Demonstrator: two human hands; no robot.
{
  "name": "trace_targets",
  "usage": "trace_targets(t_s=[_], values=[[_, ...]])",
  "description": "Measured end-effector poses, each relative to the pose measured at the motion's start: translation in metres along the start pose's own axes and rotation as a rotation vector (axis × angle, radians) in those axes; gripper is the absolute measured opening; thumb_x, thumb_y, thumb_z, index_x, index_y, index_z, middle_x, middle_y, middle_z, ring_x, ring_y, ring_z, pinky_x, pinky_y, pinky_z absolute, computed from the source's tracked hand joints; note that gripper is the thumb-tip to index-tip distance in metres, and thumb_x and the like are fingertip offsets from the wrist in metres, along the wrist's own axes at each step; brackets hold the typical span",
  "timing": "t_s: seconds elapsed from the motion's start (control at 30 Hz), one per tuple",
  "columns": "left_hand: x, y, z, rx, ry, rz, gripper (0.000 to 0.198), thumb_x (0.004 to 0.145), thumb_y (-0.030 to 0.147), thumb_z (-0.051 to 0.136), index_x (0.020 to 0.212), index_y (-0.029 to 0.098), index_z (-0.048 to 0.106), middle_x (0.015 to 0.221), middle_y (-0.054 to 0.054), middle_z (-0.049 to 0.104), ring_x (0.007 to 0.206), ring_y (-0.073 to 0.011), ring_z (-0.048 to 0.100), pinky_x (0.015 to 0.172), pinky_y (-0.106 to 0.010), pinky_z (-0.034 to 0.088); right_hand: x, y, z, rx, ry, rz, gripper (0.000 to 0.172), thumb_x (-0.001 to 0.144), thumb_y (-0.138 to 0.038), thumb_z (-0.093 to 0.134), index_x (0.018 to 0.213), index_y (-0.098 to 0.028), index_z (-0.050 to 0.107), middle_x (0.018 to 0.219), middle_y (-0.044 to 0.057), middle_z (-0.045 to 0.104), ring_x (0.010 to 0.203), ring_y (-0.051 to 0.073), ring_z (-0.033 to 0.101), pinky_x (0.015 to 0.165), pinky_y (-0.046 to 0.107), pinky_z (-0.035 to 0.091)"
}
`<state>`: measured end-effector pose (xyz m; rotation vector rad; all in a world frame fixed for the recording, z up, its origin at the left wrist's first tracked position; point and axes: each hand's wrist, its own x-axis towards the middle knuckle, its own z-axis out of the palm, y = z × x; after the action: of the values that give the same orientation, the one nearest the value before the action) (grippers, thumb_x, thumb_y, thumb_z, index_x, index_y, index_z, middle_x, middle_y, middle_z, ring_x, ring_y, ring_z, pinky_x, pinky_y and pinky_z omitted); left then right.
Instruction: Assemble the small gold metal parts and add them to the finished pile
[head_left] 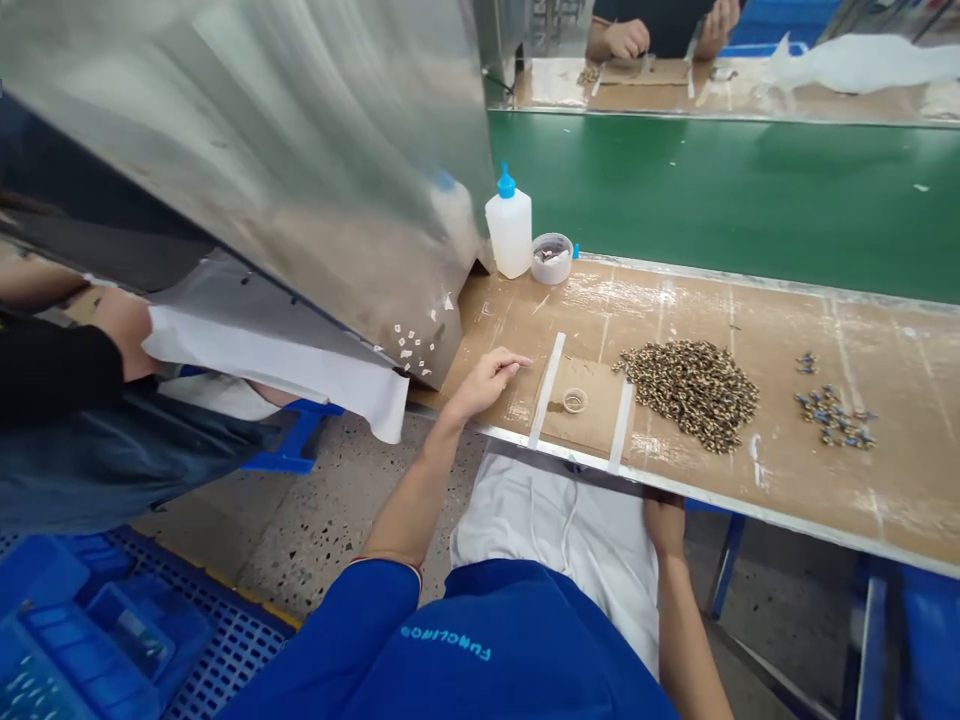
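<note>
My left hand [487, 382] is over the brown worktop [510, 315], left of a taped cardboard piece [589, 432]. Its thumb and fingers come together in a pinch; whatever is between the tips is too small to make out. A small clear round cup [575, 401] sits on the cardboard. To the right of that lies a heap of small brass-and-dark metal parts [694, 395]. Farther right is a smaller group of parts with blue-grey bits [836, 418]. My right hand [664, 515] is down at the table's front edge, its fingers hidden underneath.
A white bottle with blue nozzle [510, 235] and a small round tub [552, 262] stand at the back left. A metal housing [360, 200] rises at left. Behind runs a green belt [720, 195]. Other people's hands [628, 40] show across it; another person sits left.
</note>
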<state>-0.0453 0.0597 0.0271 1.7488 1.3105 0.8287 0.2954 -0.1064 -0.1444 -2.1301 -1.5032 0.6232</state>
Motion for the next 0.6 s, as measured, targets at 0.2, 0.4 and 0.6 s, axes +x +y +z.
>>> trace_targets(t_s=[0.2,0.4,0.6], values=[[0.010,-0.009,-0.001,0.170,0.223,-0.074,0.014,0.086,0.015,0.061,0.087,0.017,0.074,0.089,-0.004,0.073,0.079,-0.0173,0.064,0.077,-0.029,0.050,-0.011,-0.004,0.005,0.083,0.101,0.175,0.047,0.081,-0.047,0.036,0.092,-0.016,0.070,0.099,0.024,0.072,0.122,0.042,0.058,0.101,0.055,0.047],[0.015,-0.003,-0.018,0.440,0.182,-0.034,0.019,0.087,0.008,0.058,0.095,0.017,0.072,0.097,-0.006,0.070,0.084,-0.0181,0.064,0.085,-0.031,0.050,-0.009,-0.003,-0.001,0.145,0.134,0.208,0.043,0.076,-0.052,0.038,0.085,-0.020,0.065,0.092,0.022,0.071,0.121,0.042,0.058,0.103,0.055,0.045],[0.027,0.002,-0.014,0.530,0.112,-0.063,0.021,0.087,0.008,0.061,0.103,0.018,0.071,0.102,-0.006,0.070,0.089,-0.0191,0.065,0.089,-0.032,0.048,-0.010,-0.007,0.000,0.166,0.149,0.210,0.049,0.076,-0.052,0.037,0.092,-0.017,0.066,0.105,0.024,0.070,0.130,0.043,0.050,0.105,0.057,0.043]])
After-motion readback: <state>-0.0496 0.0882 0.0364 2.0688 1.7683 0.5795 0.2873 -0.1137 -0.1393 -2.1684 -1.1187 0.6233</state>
